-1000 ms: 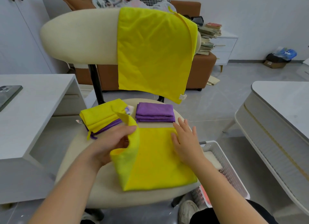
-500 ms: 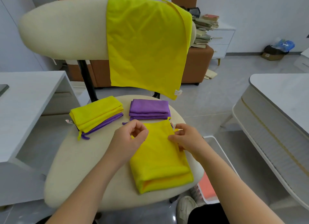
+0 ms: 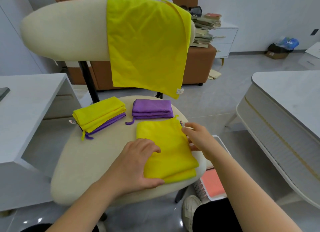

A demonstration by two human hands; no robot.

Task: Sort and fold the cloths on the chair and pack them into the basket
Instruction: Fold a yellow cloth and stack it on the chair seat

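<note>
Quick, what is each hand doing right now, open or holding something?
Left hand: open, pressing on the folded yellow cloth.
Right hand: open, fingers touching that cloth's right edge.

Both bare forearms reach forward. The left hand (image 3: 136, 162) lies palm down, thumb spread and fingers loosely bent, on the left side of the folded yellow cloth (image 3: 169, 145). The right hand (image 3: 199, 138) touches its right edge with straight fingers.
</note>
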